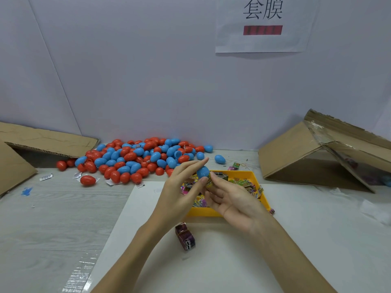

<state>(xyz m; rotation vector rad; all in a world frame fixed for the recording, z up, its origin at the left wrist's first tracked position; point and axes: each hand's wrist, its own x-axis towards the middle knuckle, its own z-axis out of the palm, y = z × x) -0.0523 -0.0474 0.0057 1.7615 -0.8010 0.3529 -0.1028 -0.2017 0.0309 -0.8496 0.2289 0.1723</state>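
Just above the yellow tray (256, 182), our left hand (183, 188) pinches the blue egg (202, 171) while our right hand (232, 200) grips the printed sleeve (208, 183) at its lower end, so we should draw the sleeve on straight, without creases.

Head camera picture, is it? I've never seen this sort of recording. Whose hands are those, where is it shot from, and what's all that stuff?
No machine here: a person wears a camera on the head, looking forward and down, so you see their own arms. The left hand and right hand together hold a blue egg with a printed sleeve round its lower end, fingers pinching it over a yellow tray of colourful sleeves. Behind lies a pile of red and blue eggs. A small bundle rests on the white sheet, and cardboard boxes stand at both sides.
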